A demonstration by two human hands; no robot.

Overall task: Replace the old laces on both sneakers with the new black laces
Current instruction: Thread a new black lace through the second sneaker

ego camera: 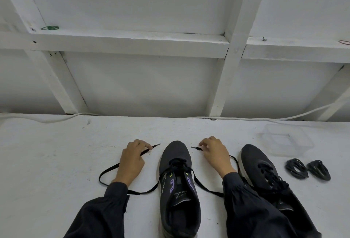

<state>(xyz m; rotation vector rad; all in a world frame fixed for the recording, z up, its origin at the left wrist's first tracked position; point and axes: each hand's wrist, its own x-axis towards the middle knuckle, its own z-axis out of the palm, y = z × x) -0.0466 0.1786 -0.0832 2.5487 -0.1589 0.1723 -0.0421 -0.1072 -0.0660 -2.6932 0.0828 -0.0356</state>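
A dark grey sneaker (177,186) stands toe-away on the white table between my hands, its black lace (108,170) threaded only through the lower eyelets. My left hand (131,161) pinches the lace's left end near its tip, and the slack loops back under my wrist. My right hand (216,154) pinches the right end near its tip beside the toe. A second dark sneaker (263,167) stands to the right, laced, partly hidden by my right sleeve. Two coiled black laces (307,168) lie right of it.
A clear plastic container (286,139) sits at the back right of the table (56,152). A white cable (47,119) runs along the table's far edge below a white framed wall. A green rubber band (50,28) lies on a wall ledge.
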